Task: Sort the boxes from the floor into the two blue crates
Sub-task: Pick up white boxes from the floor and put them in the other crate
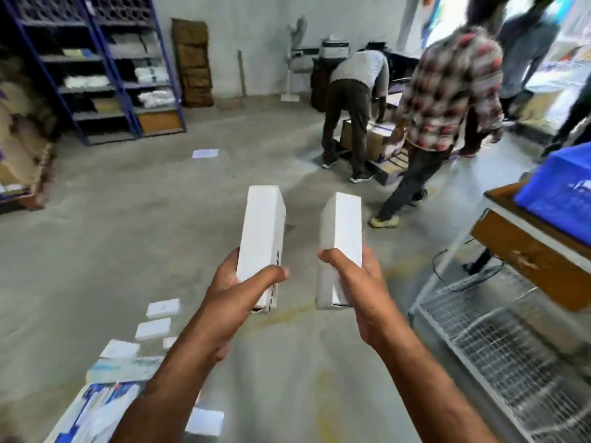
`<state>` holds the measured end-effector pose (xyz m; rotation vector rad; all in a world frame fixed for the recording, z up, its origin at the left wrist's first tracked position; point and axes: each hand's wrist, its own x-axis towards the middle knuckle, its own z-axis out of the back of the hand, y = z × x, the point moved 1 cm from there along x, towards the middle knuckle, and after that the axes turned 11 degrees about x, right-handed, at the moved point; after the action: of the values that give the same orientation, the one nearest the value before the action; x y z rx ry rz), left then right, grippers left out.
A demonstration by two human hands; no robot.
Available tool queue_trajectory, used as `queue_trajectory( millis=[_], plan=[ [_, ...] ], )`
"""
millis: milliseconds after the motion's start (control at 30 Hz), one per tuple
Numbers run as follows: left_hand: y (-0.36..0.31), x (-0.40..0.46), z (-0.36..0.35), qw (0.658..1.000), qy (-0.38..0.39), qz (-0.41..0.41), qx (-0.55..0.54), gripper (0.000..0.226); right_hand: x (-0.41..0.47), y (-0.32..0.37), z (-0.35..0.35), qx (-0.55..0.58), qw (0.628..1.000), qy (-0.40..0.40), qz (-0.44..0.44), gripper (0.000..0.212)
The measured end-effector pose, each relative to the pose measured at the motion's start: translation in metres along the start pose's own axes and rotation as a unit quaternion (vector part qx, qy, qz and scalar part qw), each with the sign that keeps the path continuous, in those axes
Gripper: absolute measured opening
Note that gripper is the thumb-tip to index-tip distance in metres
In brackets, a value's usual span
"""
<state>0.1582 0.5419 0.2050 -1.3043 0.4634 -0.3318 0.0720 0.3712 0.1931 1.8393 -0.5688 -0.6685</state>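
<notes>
A grey concrete floor (160, 219) runs back to blue metal shelving (105, 68) at the far left, and a person in a checked shirt (454, 91) walks away at the far right beside another person bent over cartons (355, 100). Near the middle, the left hand (236, 289) grips the near end of a long white box (262, 241), thumb curled over its top face, while the right hand (355, 282) grips a second white box (340, 241) the same way; the two boxes are held side by side, apart, above the floor. More white boxes (158, 318) lie on the floor at the near left. A blue crate (556, 190) stands on the wooden tabletop (524, 251) at the right.
</notes>
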Motion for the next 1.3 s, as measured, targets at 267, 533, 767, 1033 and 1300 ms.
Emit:
queue_trajectory(
  millis=[267,533,767,1033,1300],
  plan=[
    [-0.076,0.076,-0.218,0.988,0.14,-0.061,0.022,0.072,0.06,0.098,0.176,-0.006,0.986,-0.12,0.111,0.053],
    [-0.132,0.122,-0.377,0.962,0.256,-0.084,0.046,0.073,0.093,0.154,0.295,-0.006,0.957,-0.245,0.152,0.065],
    [-0.161,0.173,-0.494,0.931,0.347,-0.101,0.044,0.075,0.137,0.19,0.373,0.007,0.925,-0.344,0.162,0.057],
    [-0.21,0.251,-0.598,0.879,0.452,-0.148,0.029,0.06,0.205,0.232,0.44,0.051,0.88,-0.427,0.2,0.052],
    [-0.243,0.297,-0.712,0.857,0.487,-0.158,0.055,0.067,0.262,0.281,0.522,0.042,0.852,-0.47,0.226,0.054]
  ],
)
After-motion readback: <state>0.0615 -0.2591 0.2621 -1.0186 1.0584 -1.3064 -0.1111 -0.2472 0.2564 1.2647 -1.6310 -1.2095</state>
